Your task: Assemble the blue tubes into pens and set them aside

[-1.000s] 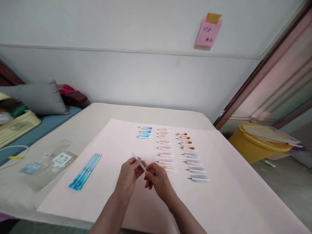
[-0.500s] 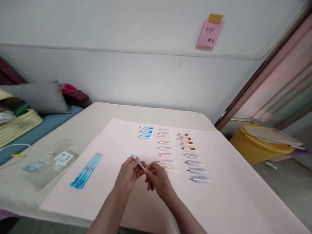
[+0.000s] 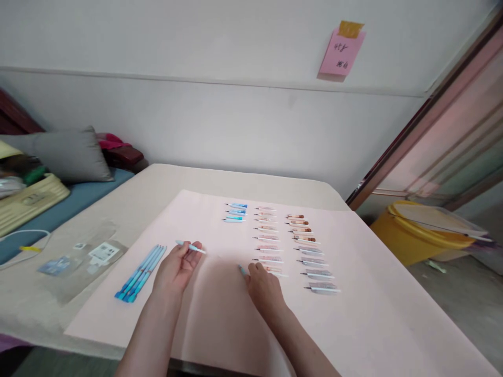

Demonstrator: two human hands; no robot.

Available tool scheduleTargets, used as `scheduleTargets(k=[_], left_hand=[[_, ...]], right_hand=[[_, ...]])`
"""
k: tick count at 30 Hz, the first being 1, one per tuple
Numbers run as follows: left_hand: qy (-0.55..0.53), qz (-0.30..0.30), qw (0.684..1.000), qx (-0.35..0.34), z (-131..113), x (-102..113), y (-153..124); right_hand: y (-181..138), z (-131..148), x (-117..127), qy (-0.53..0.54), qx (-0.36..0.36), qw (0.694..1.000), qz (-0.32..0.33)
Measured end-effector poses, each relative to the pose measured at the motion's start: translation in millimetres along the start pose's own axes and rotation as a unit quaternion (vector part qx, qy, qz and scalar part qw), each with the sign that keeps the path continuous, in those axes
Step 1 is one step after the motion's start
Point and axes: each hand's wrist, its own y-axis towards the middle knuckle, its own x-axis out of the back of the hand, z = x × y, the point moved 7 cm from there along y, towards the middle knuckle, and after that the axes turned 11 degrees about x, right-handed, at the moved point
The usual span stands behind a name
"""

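My left hand [image 3: 176,269] is over the left part of the pink sheet, its fingers pinching a light blue pen barrel [image 3: 190,247] with a thin white end pointing right. A small light blue pen piece [image 3: 242,269] sticks out from the fingertips of my right hand [image 3: 264,284], which is low over the sheet, palm down. To the left lie several blue pens [image 3: 141,275] side by side. Beyond my right hand are rows of slim pen refills with dark tips: blue-patterned ones [image 3: 236,212], pale pink ones [image 3: 268,248], brown-topped ones [image 3: 301,224] and greyish ones [image 3: 320,275].
The pink sheet [image 3: 377,314] covers much of a cream-covered table [image 3: 236,180]. Clear plastic bags with labels [image 3: 104,252] lie on its left side. A grey pillow [image 3: 80,157] rests beyond, and a yellow bin [image 3: 416,235] stands on the floor at right.
My hands have moved apart. The left carried the pen barrel leftward; the right moved slightly right and down toward the sheet with the small blue piece now showing at its fingertips.
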Motion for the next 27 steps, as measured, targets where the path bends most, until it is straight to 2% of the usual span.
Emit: scheduleTargets(k=[3,7,11,19,27], left_hand=[[-0.002,0.004,1.0,0.013,4,-1,1],[-0.003,0.003,0.999,0.032,9,-2,2],[0.023,0.003,0.999,0.042,14,-1,8],[0.19,0.055,0.974,0.107,44,0,32],[0.23,0.07,0.963,0.124,61,2,49]], right_hand=[[-1,11,-16,-0.068,0.019,0.996,0.052],[3,20,-22,-0.08,0.033,0.994,0.072],[11,29,-22,-0.06,0.056,0.995,0.055],[28,35,-27,-0.038,0.04,0.998,0.039],[35,38,-28,-0.015,0.043,0.998,0.041]])
